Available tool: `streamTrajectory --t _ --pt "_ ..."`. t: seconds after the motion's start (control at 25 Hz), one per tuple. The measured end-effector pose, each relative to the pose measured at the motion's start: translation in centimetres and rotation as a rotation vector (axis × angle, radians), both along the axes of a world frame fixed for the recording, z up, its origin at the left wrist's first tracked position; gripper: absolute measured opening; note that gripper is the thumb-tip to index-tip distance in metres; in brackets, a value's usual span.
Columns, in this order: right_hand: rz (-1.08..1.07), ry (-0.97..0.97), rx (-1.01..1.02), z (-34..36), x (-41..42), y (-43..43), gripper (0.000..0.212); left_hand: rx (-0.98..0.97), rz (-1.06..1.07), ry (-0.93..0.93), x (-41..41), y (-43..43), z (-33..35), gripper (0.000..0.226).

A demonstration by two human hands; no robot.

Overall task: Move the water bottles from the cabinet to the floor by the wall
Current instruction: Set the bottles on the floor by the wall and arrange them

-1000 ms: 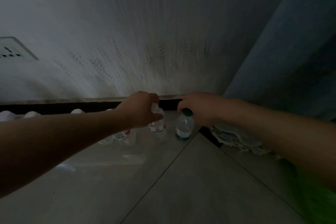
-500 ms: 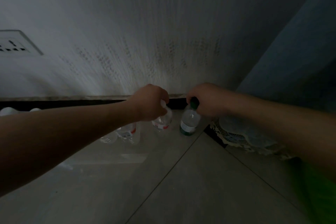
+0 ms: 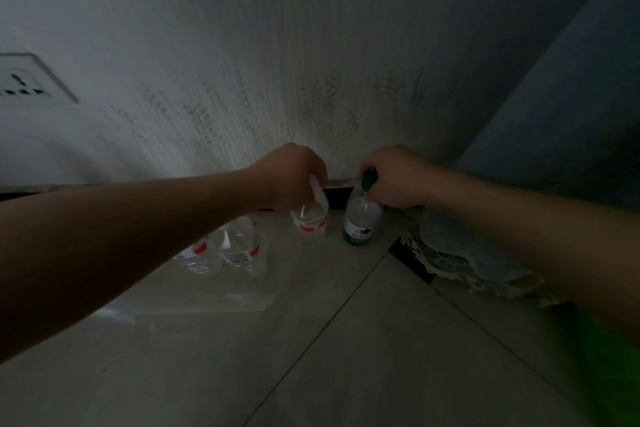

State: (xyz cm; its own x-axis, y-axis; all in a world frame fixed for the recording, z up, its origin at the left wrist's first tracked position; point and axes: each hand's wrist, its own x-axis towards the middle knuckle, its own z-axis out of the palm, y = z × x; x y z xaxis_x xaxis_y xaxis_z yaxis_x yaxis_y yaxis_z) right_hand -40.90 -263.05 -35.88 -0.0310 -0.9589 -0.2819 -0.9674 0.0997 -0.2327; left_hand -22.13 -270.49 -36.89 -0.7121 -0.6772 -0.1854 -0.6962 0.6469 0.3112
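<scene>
Fingers of my left hand (image 3: 291, 177) are curling tight round the top of a red-label bottle (image 3: 310, 220). It's leaning a bit, down low by the wall (image 3: 277, 62); can't tell if it's touching the floor (image 3: 311, 340). My right hand (image 3: 398, 177) is clamping the neck of the green-cap bottle (image 3: 360, 222), which is standing upright just beside it, near the corner. Two more bottles (image 3: 239, 246) are sitting to the left, partly behind my forearm. A lacy cloth (image 3: 450, 253) is lying on the right.

Bottles (image 3: 239, 246) on floor (image 3: 311, 357) by wall (image 3: 277, 45); socket (image 3: 24, 83) upper L.
</scene>
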Motion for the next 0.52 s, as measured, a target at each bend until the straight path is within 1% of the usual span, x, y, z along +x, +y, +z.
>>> streamTrajectory --t 0.12,0.24,0.44,0.52 --pt "-0.002 -0.006 -0.009 -0.17 -0.06 -0.10 0.034 0.008 -0.010 -0.007 -0.36 -0.39 -0.21 0.036" --pt "-0.015 -0.014 -0.016 -0.43 0.07 -0.05 0.036 0.035 -0.009 0.004 -0.86 -0.58 -0.20 0.037" --pt "-0.024 -0.023 -0.051 -0.88 -0.20 -0.12 0.040 0.065 -0.020 0.001 -0.92 -0.57 -0.63 0.044" --pt "-0.007 -0.017 -0.063 -1.02 -0.33 -0.06 0.040 0.044 0.000 -0.006 -0.72 -0.62 -0.84 0.048"
